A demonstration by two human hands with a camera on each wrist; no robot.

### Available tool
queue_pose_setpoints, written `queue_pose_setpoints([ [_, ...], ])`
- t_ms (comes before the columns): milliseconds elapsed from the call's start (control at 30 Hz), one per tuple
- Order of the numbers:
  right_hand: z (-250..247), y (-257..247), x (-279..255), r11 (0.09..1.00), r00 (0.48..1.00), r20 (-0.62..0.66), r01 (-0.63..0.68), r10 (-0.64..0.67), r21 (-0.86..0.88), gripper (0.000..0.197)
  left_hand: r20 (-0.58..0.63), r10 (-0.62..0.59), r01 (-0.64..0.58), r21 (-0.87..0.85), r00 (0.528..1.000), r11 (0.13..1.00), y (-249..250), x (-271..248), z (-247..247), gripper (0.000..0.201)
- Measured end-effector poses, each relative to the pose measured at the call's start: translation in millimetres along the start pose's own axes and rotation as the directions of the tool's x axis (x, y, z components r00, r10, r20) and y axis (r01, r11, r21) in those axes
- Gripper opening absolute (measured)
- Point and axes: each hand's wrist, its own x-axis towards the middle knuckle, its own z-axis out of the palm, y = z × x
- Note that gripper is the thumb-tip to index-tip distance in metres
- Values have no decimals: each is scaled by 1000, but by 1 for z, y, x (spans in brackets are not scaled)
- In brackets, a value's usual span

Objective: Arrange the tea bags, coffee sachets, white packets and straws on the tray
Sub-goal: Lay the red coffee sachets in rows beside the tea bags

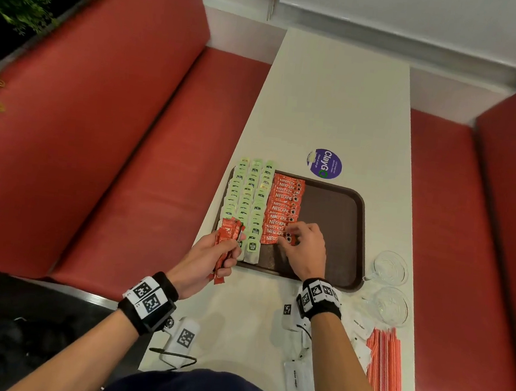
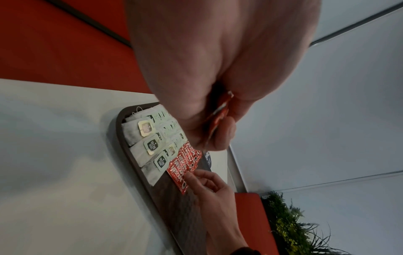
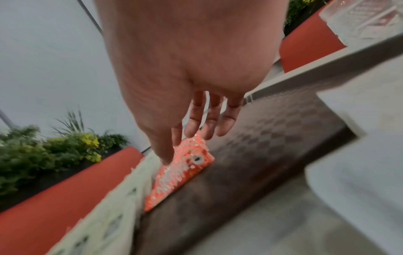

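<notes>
One red Nescafé coffee sachet [image 1: 277, 239] is lying crosswise under the right hand [image 1: 303, 250], whose fingertips are pressing it, while the left hand [image 1: 204, 261] is gripping spare red sachets [image 1: 226, 246] nearby.

Left hand [image 1: 210, 255] over the tray's near left corner, fingers curled round a bundle of coffee sachets [image 1: 226, 246], wrist strapped. Right hand [image 1: 303, 250] reaches over the tray's near edge, palm down, fingertips [image 3: 167, 159] touching the nearest laid sachet [image 3: 179, 172].
</notes>
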Motion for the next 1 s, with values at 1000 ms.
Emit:
queue_pose_setpoints([
  [1000, -71, -88, -83, 699, 996, 84, -72, 17, 711, 12, -86, 251, -210, 329, 964, 921, 13, -7, 5, 20],
])
